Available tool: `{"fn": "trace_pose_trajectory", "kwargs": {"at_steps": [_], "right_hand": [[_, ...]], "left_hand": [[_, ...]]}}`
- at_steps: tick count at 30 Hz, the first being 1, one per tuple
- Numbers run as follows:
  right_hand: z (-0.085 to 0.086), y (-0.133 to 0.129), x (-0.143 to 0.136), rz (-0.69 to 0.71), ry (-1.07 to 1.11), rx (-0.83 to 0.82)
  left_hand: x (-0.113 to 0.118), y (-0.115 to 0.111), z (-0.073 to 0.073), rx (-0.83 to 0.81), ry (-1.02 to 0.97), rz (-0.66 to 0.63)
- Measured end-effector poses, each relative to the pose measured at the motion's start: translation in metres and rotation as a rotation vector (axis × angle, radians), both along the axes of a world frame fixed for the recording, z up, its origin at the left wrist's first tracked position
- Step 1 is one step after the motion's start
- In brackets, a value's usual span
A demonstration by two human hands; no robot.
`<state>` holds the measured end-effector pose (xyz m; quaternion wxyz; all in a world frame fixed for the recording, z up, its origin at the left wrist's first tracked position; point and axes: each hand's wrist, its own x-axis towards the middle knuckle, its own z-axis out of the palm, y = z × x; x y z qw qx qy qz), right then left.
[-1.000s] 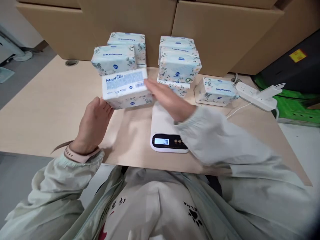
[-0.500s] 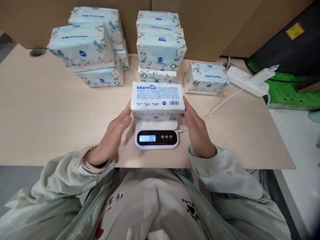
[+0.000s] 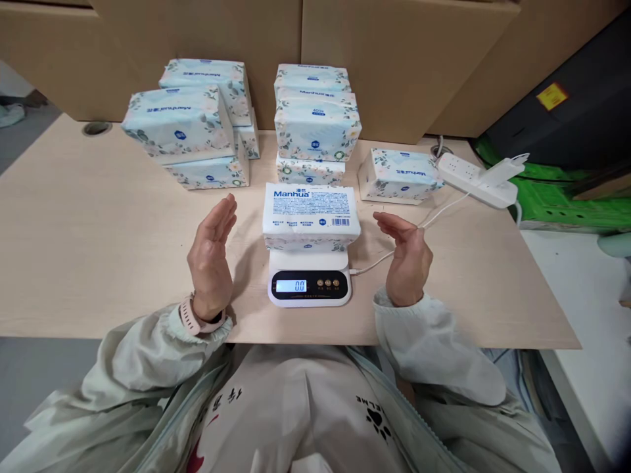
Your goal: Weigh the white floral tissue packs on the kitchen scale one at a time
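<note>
A white Manhua tissue pack (image 3: 310,217) rests on a white digital scale (image 3: 309,299), covering much of its platform; the lit display reads 0.0. My left hand (image 3: 211,256) is held up left of the pack, fingers stretched out, touching nothing. On the other side, my right hand (image 3: 407,257) hovers apart from the pack, its fingers extended and holding nothing. A white cable runs from the scale's right side.
Tissue packs are stacked at the back left (image 3: 180,125) and back centre (image 3: 315,125). Another pack (image 3: 400,176) lies beside a white power strip (image 3: 476,179). Cardboard (image 3: 409,72) stands behind the table (image 3: 98,263).
Both hands have let go of the tissue pack and moved outward, away from its sides. The pack stays on the scale. The camera view has shifted slightly.
</note>
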<state>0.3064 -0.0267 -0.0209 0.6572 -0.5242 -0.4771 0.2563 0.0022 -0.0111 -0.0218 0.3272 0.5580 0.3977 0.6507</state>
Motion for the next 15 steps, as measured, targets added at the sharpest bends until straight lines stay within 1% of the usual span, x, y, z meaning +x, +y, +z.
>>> {"fn": "trace_pose_trajectory", "kwargs": {"at_steps": [6,15], "right_hand": [[-0.0035,0.0003,0.0016,-0.009,-0.028,-0.028],[0.0016,-0.0010,-0.0023,-0.009,-0.006,-0.065]], "left_hand": [[0.0037,-0.0012,0.0019,-0.009,-0.010,0.012],[0.0038,-0.0008,-0.0007,-0.032,-0.002,0.011]]}}
